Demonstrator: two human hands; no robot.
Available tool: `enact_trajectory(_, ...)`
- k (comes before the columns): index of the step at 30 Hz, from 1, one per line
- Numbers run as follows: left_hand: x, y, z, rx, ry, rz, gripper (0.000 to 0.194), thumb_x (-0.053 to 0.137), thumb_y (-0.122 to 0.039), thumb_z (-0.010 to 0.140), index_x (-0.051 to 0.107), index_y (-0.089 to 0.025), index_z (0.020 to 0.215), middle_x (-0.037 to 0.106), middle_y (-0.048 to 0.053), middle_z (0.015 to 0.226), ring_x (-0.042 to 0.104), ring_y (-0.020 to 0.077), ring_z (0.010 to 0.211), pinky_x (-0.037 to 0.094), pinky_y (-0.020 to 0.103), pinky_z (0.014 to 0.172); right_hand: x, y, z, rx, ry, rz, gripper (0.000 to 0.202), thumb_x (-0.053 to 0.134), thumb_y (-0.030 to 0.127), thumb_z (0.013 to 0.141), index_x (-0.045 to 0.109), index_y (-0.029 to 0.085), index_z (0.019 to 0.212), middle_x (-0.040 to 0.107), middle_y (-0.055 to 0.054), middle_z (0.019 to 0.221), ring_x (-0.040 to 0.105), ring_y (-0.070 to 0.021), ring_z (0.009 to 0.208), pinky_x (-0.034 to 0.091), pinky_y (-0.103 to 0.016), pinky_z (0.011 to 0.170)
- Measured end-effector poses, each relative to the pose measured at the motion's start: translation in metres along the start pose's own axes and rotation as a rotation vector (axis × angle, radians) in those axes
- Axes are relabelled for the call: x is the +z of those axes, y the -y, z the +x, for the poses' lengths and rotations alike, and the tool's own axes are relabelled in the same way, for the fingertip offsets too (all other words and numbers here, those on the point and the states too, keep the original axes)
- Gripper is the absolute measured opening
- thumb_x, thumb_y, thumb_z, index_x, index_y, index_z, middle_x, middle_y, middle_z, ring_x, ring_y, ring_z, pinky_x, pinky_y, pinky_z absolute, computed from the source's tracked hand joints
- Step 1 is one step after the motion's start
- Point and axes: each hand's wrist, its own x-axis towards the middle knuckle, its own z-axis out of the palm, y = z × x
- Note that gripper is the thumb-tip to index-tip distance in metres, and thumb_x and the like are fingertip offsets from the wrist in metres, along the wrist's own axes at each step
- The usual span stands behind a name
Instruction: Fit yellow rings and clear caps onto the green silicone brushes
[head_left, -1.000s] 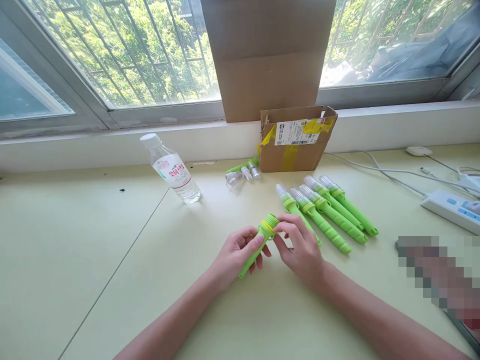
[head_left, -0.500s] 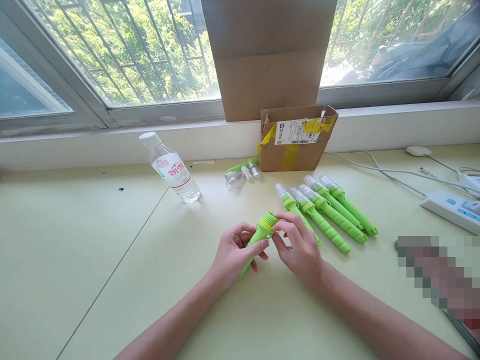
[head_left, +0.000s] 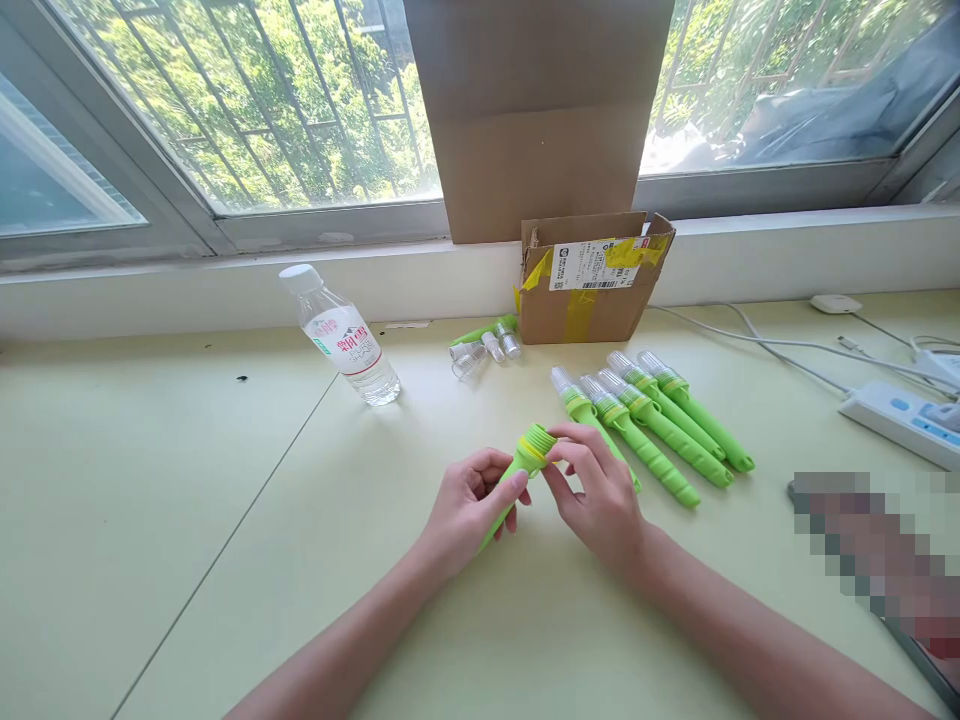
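One green tube (head_left: pixel 525 462) in the middle of the desk, five capped tubes (head_left: pixel 679 442) beside it

So my left hand (head_left: pixel 459 515) is wrapped round the lower body of the green tube, thumb lying along it, and the tube is tilted with its threaded end up and away from me. My right hand (head_left: pixel 600 495) has thumb and fingertips pinched at the side of the collar, right by the yellow ring (head_left: pixel 532 453). Can't tell if the bottom tip touches the table (head_left: pixel 187 470), my hand's kinda in the way.

Just past my right hand the five capped tubes lie slanted in a row, clear ends pointing away from me. The nearest one runs partly behind my fingers. Further back, some loose clear caps (head_left: pixel 493 347) sit by another green piece (head_left: pixel 480 334), next to a cardboard box (head_left: pixel 581 315) with yellow tape on it. Water bottle (head_left: pixel 349 345) is off to the left, white cap on. Power strip (head_left: pixel 900 420) and white cables (head_left: pixel 780 343) are over on the right, plus something pixelated (head_left: pixel 885 560) that I can't make out
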Motion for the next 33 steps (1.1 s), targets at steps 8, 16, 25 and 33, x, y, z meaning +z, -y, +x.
enact_trajectory(8,0.0035,0.0017,-0.0001,-0.013,-0.054,0.074,0.025,0.066,-0.039,0.079,0.057,-0.015,0.08,0.063,0.0,0.067,0.051,0.0068,0.04,0.037,0.019,0.037,0.0,0.0011,-0.0027,-0.003,-0.004,0.009,0.018,0.062,0.006,0.081,0.053,0.02,0.086,0.064,-0.007,0.096,0.063,-0.0131,0.075,0.048,-0.021,0.052)
enact_trajectory(16,0.0013,0.0004,-0.0019,0.047,0.022,0.144,0.032,0.051,-0.042,0.089,0.063,-0.013,0.082,0.064,0.004,0.067,0.056,0.0097,0.049,0.041,0.02,0.046,-0.0015,-0.0021,0.0019,0.032,0.02,0.036,0.015,0.06,0.006,0.083,0.055,0.02,0.087,0.064,-0.008,0.097,0.063,-0.0123,0.07,0.051,-0.022,0.051)
enact_trajectory(25,-0.0015,0.0035,-0.0021,-0.031,0.127,0.062,0.035,0.035,-0.048,0.094,0.052,-0.018,0.096,0.054,-0.004,0.06,0.04,0.0057,0.039,0.032,0.02,0.042,-0.0009,-0.0023,-0.0022,0.034,0.05,0.082,0.016,0.06,0.006,0.083,0.056,0.021,0.088,0.064,-0.007,0.099,0.064,-0.0139,0.077,0.052,-0.022,0.052)
enact_trajectory(33,-0.0004,0.002,-0.0013,-0.079,0.099,0.058,0.032,0.045,-0.052,0.089,0.046,-0.02,0.091,0.063,-0.001,0.066,0.047,0.0068,0.036,0.034,0.019,0.038,-0.0014,-0.0008,-0.0024,0.031,0.073,0.097,0.015,0.059,0.007,0.084,0.055,0.021,0.089,0.063,-0.007,0.1,0.062,-0.0124,0.073,0.05,-0.022,0.051)
